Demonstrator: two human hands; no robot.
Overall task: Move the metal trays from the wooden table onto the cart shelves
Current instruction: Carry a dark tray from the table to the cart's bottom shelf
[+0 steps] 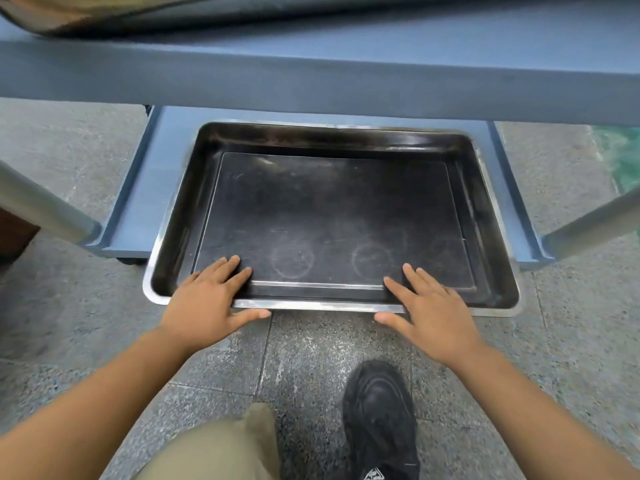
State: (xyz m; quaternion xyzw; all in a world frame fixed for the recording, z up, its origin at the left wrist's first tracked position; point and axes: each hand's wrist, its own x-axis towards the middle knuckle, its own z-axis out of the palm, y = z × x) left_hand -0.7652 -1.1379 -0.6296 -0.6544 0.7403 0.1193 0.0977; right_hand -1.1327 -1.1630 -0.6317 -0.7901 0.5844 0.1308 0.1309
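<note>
1. A second tray (104,15) at the top left of the frame is cut off by the upper edge; only a dark, blurred underside shows.
2. The upper shelf (311,74) hides the far end of the lower shelf (156,188) (its back rim cannot be seen).
3. The left hand (204,299) and right hand (429,310) cover parts of the near rim of the metal tray (329,216).
4. Both forearms and a black shoe (381,420) run off the bottom edge.
</note>
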